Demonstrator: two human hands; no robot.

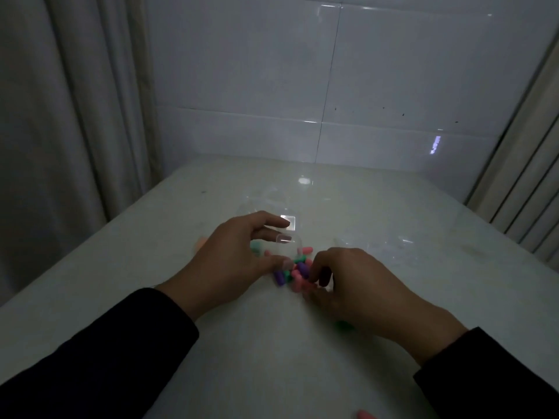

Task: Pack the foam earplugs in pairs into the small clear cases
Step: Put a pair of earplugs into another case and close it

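Observation:
A small pile of foam earplugs (295, 272), pink, purple and green, lies on the white table (266, 343) between my hands. My left hand (239, 255) holds a small clear case (286, 246) between thumb and fingers just above the pile's far side. My right hand (348, 282) sits at the pile's right edge, its curled fingers pinching a pink earplug (304, 286). More clear cases (375, 246) lie to the right of the pile, and another clear case (289, 222) sits behind my left hand.
Stray earplugs lie apart from the pile: an orange one (200, 243) left of my left hand, a green one (343, 325) under my right wrist, a pink one (364, 415) at the near edge. A tiled wall (332, 86) backs the table, and curtains (60, 131) hang at both sides.

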